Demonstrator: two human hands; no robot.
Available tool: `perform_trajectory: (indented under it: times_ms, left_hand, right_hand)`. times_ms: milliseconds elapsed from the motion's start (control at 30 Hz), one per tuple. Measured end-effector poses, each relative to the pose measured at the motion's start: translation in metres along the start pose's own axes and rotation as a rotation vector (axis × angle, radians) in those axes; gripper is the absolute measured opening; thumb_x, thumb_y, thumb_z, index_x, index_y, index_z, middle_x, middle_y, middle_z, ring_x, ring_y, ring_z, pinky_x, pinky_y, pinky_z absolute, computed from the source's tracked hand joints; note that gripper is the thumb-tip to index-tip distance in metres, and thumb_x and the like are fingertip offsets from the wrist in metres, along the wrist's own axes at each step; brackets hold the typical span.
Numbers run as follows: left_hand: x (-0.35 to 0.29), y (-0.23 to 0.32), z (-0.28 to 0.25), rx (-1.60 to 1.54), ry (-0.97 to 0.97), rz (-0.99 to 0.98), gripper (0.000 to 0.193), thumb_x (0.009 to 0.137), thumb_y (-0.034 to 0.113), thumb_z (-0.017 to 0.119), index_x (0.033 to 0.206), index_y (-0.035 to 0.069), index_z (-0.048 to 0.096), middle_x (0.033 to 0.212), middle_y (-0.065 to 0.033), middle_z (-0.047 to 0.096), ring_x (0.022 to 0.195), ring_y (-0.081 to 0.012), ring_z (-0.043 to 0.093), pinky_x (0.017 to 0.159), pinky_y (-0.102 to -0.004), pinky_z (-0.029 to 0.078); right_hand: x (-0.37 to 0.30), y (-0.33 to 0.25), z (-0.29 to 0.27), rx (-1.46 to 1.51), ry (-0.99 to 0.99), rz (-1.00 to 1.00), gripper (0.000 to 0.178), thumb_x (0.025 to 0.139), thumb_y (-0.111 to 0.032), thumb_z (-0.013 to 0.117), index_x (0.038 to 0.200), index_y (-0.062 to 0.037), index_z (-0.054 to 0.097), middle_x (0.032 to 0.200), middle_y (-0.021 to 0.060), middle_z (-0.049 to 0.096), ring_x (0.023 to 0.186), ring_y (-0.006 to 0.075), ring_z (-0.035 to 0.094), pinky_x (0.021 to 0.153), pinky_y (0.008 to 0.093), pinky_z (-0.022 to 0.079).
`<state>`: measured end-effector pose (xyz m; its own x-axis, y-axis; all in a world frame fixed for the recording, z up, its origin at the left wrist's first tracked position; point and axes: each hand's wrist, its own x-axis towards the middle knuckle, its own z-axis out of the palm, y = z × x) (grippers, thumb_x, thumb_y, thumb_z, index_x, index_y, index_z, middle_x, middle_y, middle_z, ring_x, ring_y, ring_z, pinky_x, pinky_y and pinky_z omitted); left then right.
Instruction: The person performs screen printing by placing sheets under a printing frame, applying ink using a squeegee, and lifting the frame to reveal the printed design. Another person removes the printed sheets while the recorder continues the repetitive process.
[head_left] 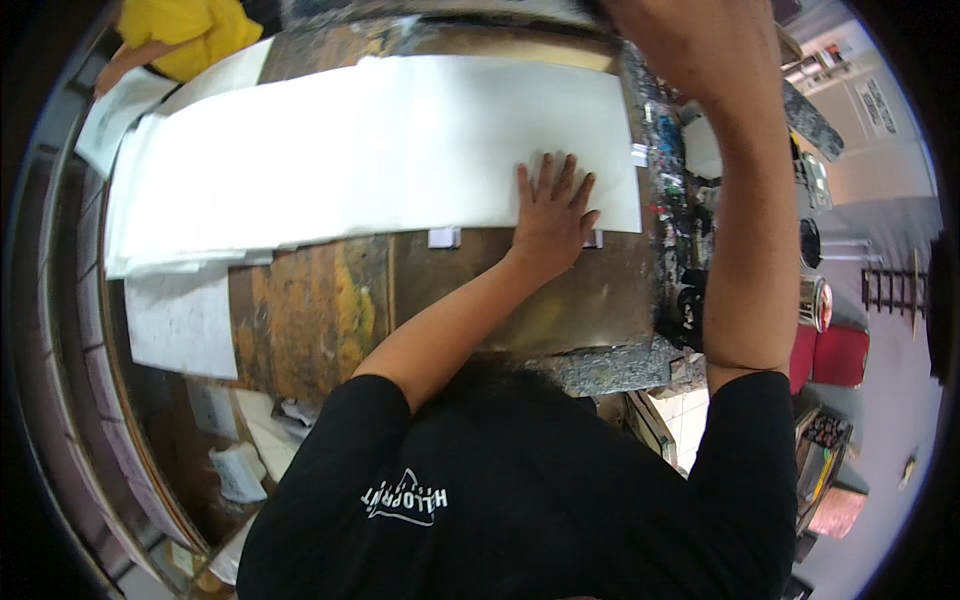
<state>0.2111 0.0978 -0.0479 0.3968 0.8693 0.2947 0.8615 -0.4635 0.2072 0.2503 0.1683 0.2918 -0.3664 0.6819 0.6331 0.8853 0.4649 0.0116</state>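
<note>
My left hand point(552, 225) lies flat with its fingers spread on a long white sheet point(330, 150), near the sheet's right end. The sheet stretches across the worktable, and the edges of more sheets show beneath it at the left. Small pale tabs point(443, 238) touch its near edge, one of them partly hidden by my left hand. Another pale tab point(640, 155) sits at its right edge. My right hand point(690, 45) is raised at the top of the view, beyond the far right corner of the sheet. Its fingers are out of sight, so what it holds does not show.
The worn brown worktable point(310, 310) has a paint-spattered right edge point(672, 200). A person in a yellow shirt point(200, 40) stands at the far left, one hand by a pale sheet point(115, 115). Racks point(95, 330) line the left side. A red chair point(840, 355) stands right.
</note>
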Motion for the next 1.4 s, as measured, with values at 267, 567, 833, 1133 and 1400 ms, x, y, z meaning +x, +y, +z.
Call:
perform_trajectory:
  times_ms: [267,567,833,1133,1400]
  left_hand:
    - [-0.034,-0.094,-0.222,-1.347,0.484,-0.467,0.061,0.086,0.015,0.093,0.133,-0.005,0.059,0.116,-0.0159,0.07,0.094,-0.0161,0.072,0.083,-0.0308,0.062]
    - [-0.149,-0.122,-0.13,-0.263,0.073,-0.424,0.116,0.061,0.06,0.099,0.151,0.0,0.06,0.097,-0.0146,0.078,0.087,-0.0322,0.076,0.079,-0.0424,0.058]
    - [-0.161,-0.136,-0.112,-0.192,0.08,-0.364,0.122,0.059,0.067,0.096,0.153,-0.001,0.059,0.083,-0.0125,0.072,0.072,-0.0297,0.067,0.067,-0.0417,0.053]
    - [-0.157,-0.134,-0.114,-0.417,0.218,-0.347,0.123,0.06,0.057,0.099,0.157,-0.004,0.053,0.081,-0.0115,0.069,0.071,-0.0297,0.065,0.067,-0.0418,0.052]
    - [-0.167,-0.133,-0.112,-0.465,0.221,-0.351,0.113,0.069,0.045,0.099,0.158,-0.004,0.05,0.087,-0.0163,0.068,0.077,-0.034,0.064,0.071,-0.0427,0.052]
  right_hand:
    - [-0.046,-0.008,0.006,-0.023,-0.058,0.044,0.055,0.1,-0.055,0.067,0.117,-0.0038,0.073,0.094,0.0161,0.075,0.091,0.0395,0.072,0.094,0.0497,0.048]
    - [-0.248,-0.031,0.099,0.293,-0.56,-0.031,0.044,0.088,-0.032,0.082,0.128,-0.0154,0.073,0.121,0.0072,0.071,0.114,0.0307,0.065,0.098,0.0486,0.049]
    - [-0.19,0.027,0.214,0.245,-0.321,-0.077,0.047,0.082,-0.025,0.085,0.126,-0.0134,0.071,0.11,0.0077,0.067,0.105,0.0318,0.064,0.084,0.0471,0.058]
    - [-0.004,0.135,0.3,0.189,-0.495,-0.146,0.05,0.099,-0.059,0.066,0.122,-0.0157,0.074,0.112,0.0119,0.077,0.11,0.0366,0.073,0.094,0.0524,0.057]
    - [-0.057,0.108,0.303,0.118,-0.413,-0.139,0.044,0.101,-0.058,0.064,0.116,-0.0169,0.071,0.101,0.011,0.074,0.1,0.0354,0.073,0.081,0.0519,0.058]
